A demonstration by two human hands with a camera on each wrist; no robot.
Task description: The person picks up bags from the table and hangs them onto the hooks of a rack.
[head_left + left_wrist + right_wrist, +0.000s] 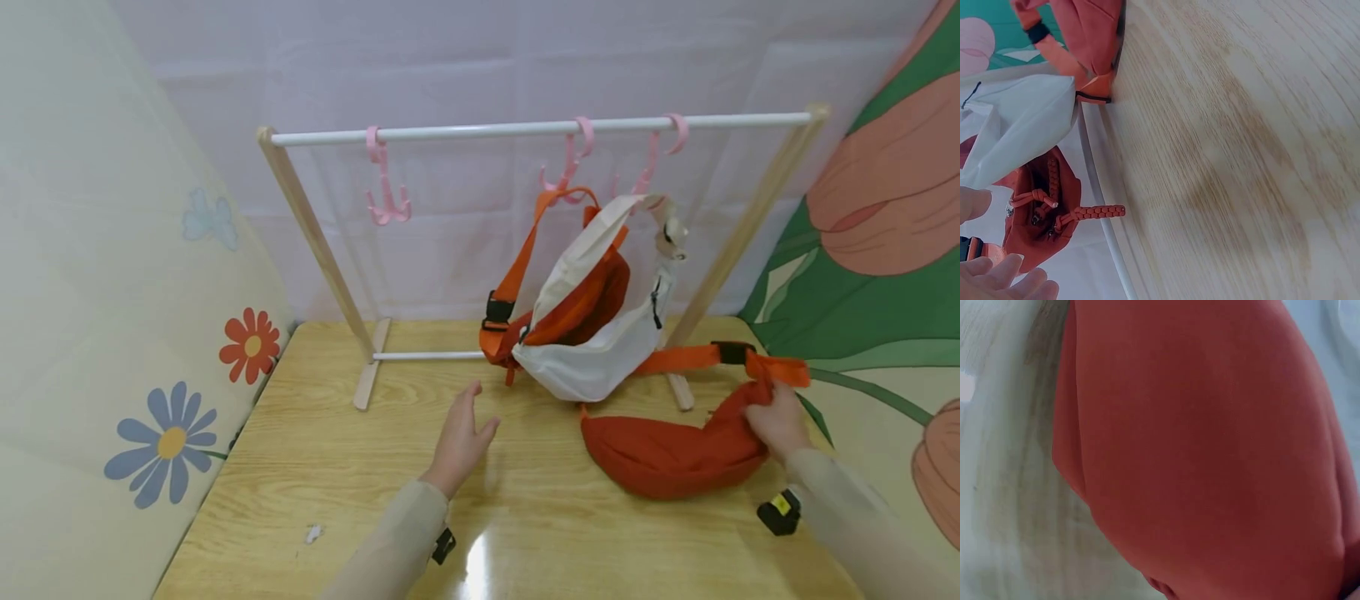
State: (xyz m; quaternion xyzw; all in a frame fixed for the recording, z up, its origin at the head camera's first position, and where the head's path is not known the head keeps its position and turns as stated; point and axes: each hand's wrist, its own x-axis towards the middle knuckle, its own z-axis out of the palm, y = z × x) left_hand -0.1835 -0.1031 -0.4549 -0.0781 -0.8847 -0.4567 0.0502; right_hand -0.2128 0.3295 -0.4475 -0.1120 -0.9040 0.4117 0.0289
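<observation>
My right hand (pixel 782 421) grips the right end of a red sling bag (pixel 667 458), near where its orange strap (pixel 780 369) joins. The bag's body rests low at the table's right side, and its red cloth (pixel 1210 450) fills the right wrist view, where my fingers are mostly hidden. Over the table's middle, my left hand (pixel 459 442) is held with fingers extended and thumb apart, touching nothing. Behind the hands, a white sling bag (pixel 581 383) and an orange-red bag (pixel 502 321) with an orange strap and black buckle (pixel 498 310) hang from pink hooks.
A rack with a white rail (pixel 465 131) and wooden legs (pixel 318 237) stands at the back of the wooden table (pixel 337 475). One pink hook (pixel 387 192) hangs bare at left; two more pink hooks (pixel 567 171) hang toward the right. Printed cloths surround the table.
</observation>
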